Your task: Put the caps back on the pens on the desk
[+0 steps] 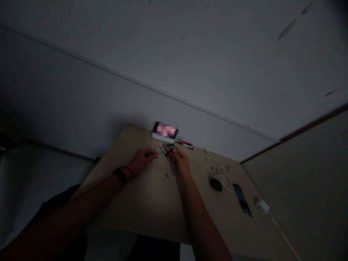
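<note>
My left hand [145, 159] is closed in a pinch at the middle of the table, with a dark band and a cord on its wrist. A thin, small piece seems to stick out from its fingertips, too dim to name. Just to its right, my right hand [179, 159] has thumb and fingers pressed together. What it pinches is mostly hidden by the fingers. Between the hands lie several slim pen-like pieces, among them a white one [162, 148] and a red and dark one [168, 154]. A small dark piece [166, 175] lies nearer to me.
A lit phone [166, 129] leans above a white block [160, 137] at the back edge by the wall. Beside it lie a red pen [186, 143] and a white-and-black pen [185, 145]. Rightward are a coiled white cable [224, 174], a black rounded object [215, 183] and a pen bundle [241, 200].
</note>
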